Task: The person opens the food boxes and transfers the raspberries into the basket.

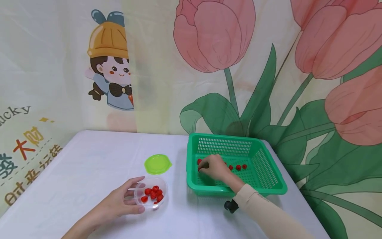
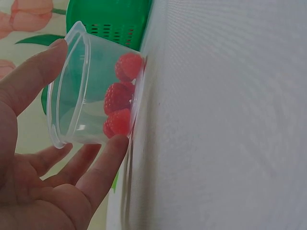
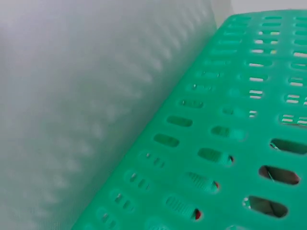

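Note:
A clear plastic tub (image 1: pixel 165 193) with several raspberries (image 1: pixel 155 188) in its bottom stands upright on the table. My left hand (image 1: pixel 117 200) holds it from the left, thumb near the front and fingers round the far side; the left wrist view shows the thumb at the rim (image 2: pixel 79 33) and a fingertip low on the wall. Inside the green basket (image 1: pixel 235 190), my right hand (image 1: pixel 215 167) points down at the left end, pinching a raspberry (image 1: pixel 199 169) that its fingertips partly cover. In the right wrist view only the basket's slotted wall (image 3: pixel 206 139) shows, not the hand.
More raspberries (image 1: pixel 238 167) lie on the basket floor, right of the hand and behind it. A lime-green lid (image 1: pixel 158 164) lies flat behind the tub. A white cloth (image 1: pixel 104 156) covers the table, and a printed curtain (image 1: pixel 155 66) hangs behind it.

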A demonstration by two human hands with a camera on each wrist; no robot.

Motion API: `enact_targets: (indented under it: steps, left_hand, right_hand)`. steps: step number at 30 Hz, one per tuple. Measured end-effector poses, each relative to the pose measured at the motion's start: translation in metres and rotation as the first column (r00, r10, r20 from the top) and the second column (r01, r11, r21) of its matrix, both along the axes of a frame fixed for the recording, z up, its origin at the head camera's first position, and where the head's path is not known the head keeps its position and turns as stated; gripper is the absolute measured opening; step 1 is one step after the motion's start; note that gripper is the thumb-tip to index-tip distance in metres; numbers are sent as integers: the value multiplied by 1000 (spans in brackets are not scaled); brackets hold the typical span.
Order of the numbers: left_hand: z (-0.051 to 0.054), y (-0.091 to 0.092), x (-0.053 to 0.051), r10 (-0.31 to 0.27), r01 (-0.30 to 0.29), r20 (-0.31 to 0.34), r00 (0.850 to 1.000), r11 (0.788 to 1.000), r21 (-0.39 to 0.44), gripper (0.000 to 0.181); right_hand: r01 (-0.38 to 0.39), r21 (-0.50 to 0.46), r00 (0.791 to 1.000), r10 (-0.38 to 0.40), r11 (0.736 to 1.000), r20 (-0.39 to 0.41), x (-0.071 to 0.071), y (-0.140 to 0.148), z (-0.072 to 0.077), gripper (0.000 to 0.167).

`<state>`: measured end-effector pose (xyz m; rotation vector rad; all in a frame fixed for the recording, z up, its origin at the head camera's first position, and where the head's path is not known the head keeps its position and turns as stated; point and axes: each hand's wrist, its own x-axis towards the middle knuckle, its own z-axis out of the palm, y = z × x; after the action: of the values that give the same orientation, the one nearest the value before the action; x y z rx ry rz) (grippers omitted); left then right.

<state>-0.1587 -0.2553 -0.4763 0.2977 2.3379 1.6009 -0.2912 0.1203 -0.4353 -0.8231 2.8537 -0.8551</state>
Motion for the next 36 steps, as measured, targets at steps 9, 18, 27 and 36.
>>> enact_targets:
  steps: [9,18,27,36]
  left_hand:
    - [1,-1,1,2,-2,-3,1000,1000,4,99]
    - [2,-1,1,2,-2,14,1000,1000,4,98]
    - [0,-2,3,-3,3,6,1000,999,33,98]
    - [-1,-2,2,-8,7,6,1000,999,41,97]
  right_hand:
    - [58,23,998,-58,998,-21,-7,-2,-3,10]
    - [65,76,997,-68,995,31,-6,-2,-7,8]
    - [31,83,996,-38,996,85,-4,-4,-5,6]
    - [10,90,994,-20,996,109,-3,-4,-5,7]
